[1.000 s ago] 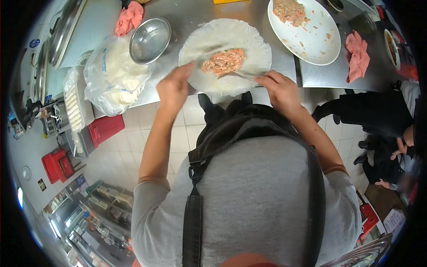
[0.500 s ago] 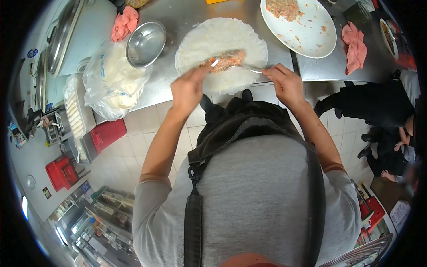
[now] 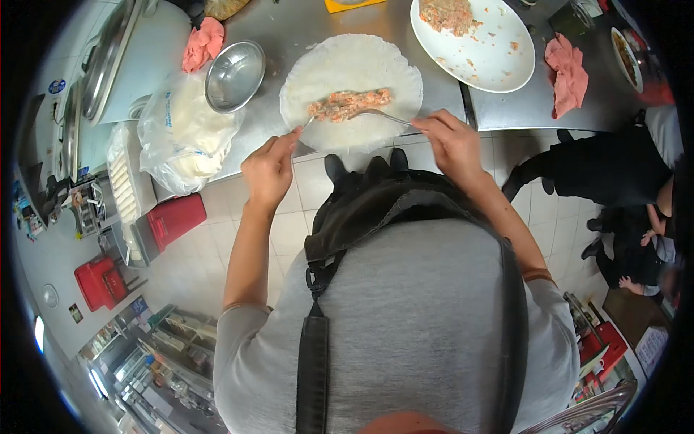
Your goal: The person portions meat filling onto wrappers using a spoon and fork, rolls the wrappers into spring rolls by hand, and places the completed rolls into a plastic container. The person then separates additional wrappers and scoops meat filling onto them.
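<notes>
A round, pale wrapper sheet [image 3: 354, 61] lies on the steel table [image 3: 289, 32], its near side at the table's front edge. Across its middle runs a narrow strip of orange-pink filling [image 3: 350, 103]. My left hand [image 3: 269, 168] grips a thin metal utensil [image 3: 309, 123] whose tip meets the left end of the filling; its full shape is hidden. My right hand [image 3: 452, 141] pinches the handle of a metal spoon or fork [image 3: 390, 116], with its head at the filling's lower edge.
Left of the wrapper are a metal bowl [image 3: 236, 77], a plastic bag of pale sheets [image 3: 184, 134] and a pink cloth [image 3: 203, 45]. A white plate [image 3: 499, 69] with more filling and another cloth [image 3: 567, 74] lie right. People in dark clothes [image 3: 603, 173] are at far right.
The filling has become a longer, narrower strip. My left hand moved in over it, then back left and down, with its utensil at the strip's end. My right hand shifted slightly.
</notes>
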`<state>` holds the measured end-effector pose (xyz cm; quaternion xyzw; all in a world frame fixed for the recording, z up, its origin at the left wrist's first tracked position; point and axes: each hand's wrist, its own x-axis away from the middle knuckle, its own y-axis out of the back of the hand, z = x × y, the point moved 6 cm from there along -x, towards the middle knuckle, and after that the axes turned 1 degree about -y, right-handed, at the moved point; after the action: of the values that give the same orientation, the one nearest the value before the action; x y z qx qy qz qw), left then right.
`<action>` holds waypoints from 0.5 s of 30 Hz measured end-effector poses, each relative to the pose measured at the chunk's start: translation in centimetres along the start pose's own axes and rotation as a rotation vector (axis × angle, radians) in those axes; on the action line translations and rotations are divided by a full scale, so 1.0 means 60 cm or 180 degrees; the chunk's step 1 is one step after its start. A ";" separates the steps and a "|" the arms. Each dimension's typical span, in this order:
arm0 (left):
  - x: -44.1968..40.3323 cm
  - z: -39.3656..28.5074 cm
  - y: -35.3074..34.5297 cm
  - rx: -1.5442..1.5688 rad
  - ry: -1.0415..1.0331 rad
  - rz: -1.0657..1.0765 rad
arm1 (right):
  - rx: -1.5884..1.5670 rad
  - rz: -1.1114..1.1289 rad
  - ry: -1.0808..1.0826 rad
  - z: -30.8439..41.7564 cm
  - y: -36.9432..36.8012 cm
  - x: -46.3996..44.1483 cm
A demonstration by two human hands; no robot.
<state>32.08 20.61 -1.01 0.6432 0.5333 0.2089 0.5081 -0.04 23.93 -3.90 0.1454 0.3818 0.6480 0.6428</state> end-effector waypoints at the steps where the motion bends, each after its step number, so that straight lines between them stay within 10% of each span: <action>1: -0.005 -0.011 0.008 -0.0016 0.0004 -0.0018 | 0.0142 -0.0174 0.0211 0.014 -0.006 -0.008; 15: -0.046 0.000 0.006 -0.0030 -0.0240 -0.0073 | 0.0308 -0.0198 0.0396 0.049 -0.039 0.001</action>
<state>31.31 18.18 0.08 0.6420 0.5202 0.1812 0.5333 3.63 24.62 -3.53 0.1239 0.4562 0.6163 0.6299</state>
